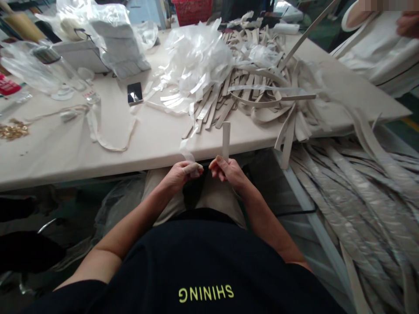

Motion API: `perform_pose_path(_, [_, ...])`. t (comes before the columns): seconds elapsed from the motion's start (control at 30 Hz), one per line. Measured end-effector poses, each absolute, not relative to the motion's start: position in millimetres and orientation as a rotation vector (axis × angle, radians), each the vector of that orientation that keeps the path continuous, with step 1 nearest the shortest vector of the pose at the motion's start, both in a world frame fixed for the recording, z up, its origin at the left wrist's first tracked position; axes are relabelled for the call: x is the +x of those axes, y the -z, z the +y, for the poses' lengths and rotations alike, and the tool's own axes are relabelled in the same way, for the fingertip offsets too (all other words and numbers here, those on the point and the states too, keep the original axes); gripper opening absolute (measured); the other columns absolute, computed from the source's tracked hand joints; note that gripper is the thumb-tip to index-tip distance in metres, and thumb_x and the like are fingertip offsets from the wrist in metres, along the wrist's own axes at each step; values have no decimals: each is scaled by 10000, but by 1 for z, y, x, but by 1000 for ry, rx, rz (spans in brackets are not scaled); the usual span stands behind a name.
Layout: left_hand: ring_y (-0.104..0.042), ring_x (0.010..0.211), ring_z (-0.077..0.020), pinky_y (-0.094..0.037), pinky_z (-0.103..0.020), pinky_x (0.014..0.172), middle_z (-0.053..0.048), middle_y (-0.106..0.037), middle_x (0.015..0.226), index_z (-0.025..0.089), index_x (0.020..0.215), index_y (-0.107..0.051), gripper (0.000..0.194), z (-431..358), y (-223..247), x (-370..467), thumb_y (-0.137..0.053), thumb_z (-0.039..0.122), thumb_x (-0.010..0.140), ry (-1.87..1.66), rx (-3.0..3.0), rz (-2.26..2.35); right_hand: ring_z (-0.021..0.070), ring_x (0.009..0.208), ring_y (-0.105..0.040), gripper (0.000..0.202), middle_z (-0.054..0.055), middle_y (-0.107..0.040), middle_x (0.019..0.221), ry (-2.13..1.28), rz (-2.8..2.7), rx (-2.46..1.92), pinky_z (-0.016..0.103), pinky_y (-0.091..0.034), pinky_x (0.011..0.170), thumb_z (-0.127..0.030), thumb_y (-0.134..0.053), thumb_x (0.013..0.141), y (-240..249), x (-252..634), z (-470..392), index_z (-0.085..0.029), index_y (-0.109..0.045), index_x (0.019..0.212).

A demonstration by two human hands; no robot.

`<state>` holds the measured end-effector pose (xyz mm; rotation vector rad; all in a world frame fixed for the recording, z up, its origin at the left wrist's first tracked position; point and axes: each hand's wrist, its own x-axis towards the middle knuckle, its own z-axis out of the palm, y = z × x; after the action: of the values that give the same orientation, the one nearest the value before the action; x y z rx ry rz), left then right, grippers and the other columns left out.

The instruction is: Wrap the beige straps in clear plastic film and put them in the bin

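My left hand [187, 172] is closed just off the table's front edge. From its pinched fingers a translucent film strip [187, 150] rises toward the plastic on the table. A short gap away, my right hand [225, 169] is closed around the lower end of a flat beige strap [226, 138], which stands upright above the fingers. Behind both hands lies a heap of similar straps [258, 87], some with film on them. A pile of clear plastic film [198, 59] spreads to the left of that heap.
The pale table [114, 159] holds a phone [135, 93], a cloth tie [111, 148], gold-coloured small parts [13, 131] and a clear bottle [70, 74]. Long wrapped strips [360, 196] fill a bin at the right. Another person [382, 48] stands at the far right.
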<state>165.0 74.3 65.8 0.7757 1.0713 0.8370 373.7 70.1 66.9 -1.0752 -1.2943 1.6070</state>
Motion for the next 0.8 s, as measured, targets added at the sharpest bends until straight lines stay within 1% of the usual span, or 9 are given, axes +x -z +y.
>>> perform_pose_path(0.07, [-635, 628, -140, -540, -269, 635, -44, -720, 724, 147, 703, -732, 429, 81, -70, 169, -964, 484, 574, -908, 636, 1035, 70, 405, -432, 738, 40, -661, 623, -1736, -1319, -1070, 223, -277, 406, -854, -522, 848, -66, 381, 50, -134, -679, 816])
perform_pose_path(0.2, [-660, 655, -121, -573, -266, 687, -2, -705, 739, 156, 740, -694, 361, 89, -76, 180, -935, 419, 682, -976, 436, 959, 72, 406, -452, 767, 53, -675, 642, -1964, -1372, -1029, 217, -309, 417, -872, -499, 850, -57, 381, 14, -129, -681, 814])
perform_pose_path(0.33, [-703, 781, -143, -576, -260, 759, -26, -740, 831, 148, 782, -720, 350, 83, -74, 195, -928, 416, 694, -1001, 476, 919, 63, 403, -417, 719, 19, -651, 649, -1766, -1224, -1088, 217, -284, 415, -844, -528, 853, -53, 367, 9, -141, -670, 918])
perform_pose_path(0.4, [-689, 742, -153, -561, -252, 683, -48, -739, 828, 134, 810, -743, 430, 76, -72, 203, -949, 470, 636, -974, 549, 904, 66, 402, -405, 681, 1, -632, 634, -1659, -1190, -1103, 222, -284, 412, -824, -584, 828, -55, 359, 17, -153, -656, 922])
perform_pose_path(0.47, [-627, 606, -141, -502, -248, 541, -45, -709, 751, 121, 834, -760, 528, 69, -70, 209, -950, 548, 589, -928, 618, 872, 70, 407, -398, 637, -13, -601, 608, -1576, -1184, -1119, 227, -291, 411, -796, -628, 812, -58, 353, 26, -163, -646, 877])
perform_pose_path(0.57, [-511, 503, -106, -422, -244, 457, -10, -630, 648, 113, 888, -776, 592, 60, -70, 211, -914, 616, 608, -908, 672, 843, 81, 429, -403, 584, -16, -568, 579, -1490, -1210, -1146, 231, -303, 421, -757, -632, 832, -59, 351, 34, -173, -640, 806])
perform_pose_path(0.67, [-553, 589, -114, -491, -255, 575, -19, -654, 707, 120, 898, -784, 527, 56, -71, 209, -927, 548, 626, -890, 711, 863, 90, 449, -415, 541, -6, -580, 585, -1428, -1251, -1170, 235, -319, 439, -714, -616, 867, -57, 355, 34, -179, -634, 789])
perform_pose_path(0.73, [-592, 638, -128, -517, -273, 672, -34, -683, 738, 122, 837, -782, 463, 53, -69, 208, -929, 513, 636, -857, 767, 879, 87, 445, -413, 530, -2, -584, 591, -1404, -1261, -1185, 238, -322, 441, -698, -613, 879, -56, 360, 33, -180, -618, 767])
perform_pose_path(0.8, [-603, 649, -132, -512, -273, 711, -37, -687, 713, 125, 759, -773, 441, 52, -66, 207, -913, 529, 654, -850, 822, 911, 82, 431, -410, 541, 0, -589, 597, -1415, -1271, -1190, 238, -322, 437, -706, -604, 883, -56, 364, 30, -179, -611, 759])
